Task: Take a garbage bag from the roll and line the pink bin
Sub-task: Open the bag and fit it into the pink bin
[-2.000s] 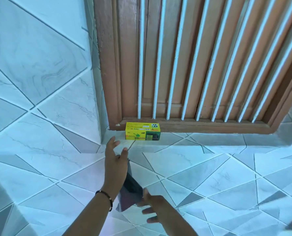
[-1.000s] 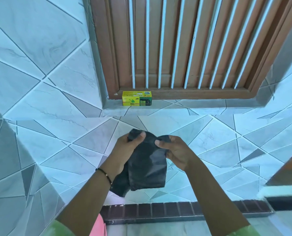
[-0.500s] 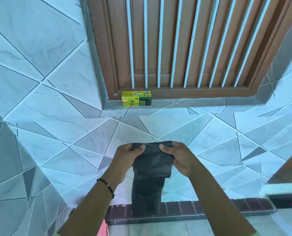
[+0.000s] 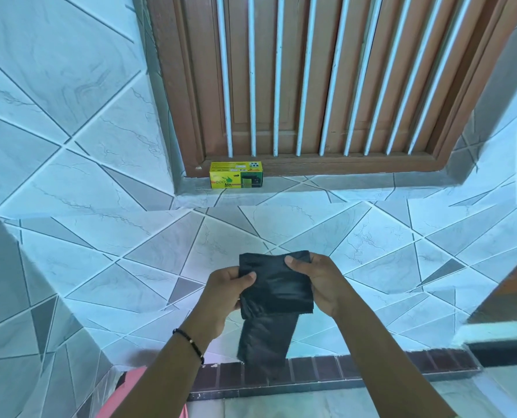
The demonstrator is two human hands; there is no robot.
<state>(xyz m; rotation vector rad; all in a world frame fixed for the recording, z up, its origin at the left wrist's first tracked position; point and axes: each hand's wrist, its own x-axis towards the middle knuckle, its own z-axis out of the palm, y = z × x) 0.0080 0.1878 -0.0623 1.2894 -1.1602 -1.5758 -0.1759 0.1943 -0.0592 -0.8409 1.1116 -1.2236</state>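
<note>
A black garbage bag [image 4: 276, 289], already taken from its box [image 4: 236, 175] at twelve o'clock, is pinched still folded by the left hand [image 4: 225, 292] and right hand [image 4: 317, 282], while the pink bin [image 4: 130, 393] at seven o'clock remains unlined.

1. Your left hand [image 4: 226, 287]: raised in front of you, thumb laid over the left edge of the folded black bag [image 4: 276, 292], fingers curled behind it.
2. Your right hand [image 4: 317, 282]: level with the left, thumb pinching the bag's upper right edge, fingers wrapped behind.
3. Your forearms: both bare, reaching forward and converging; the left wrist wore a dark beaded bracelet [image 4: 189, 345].
</note>
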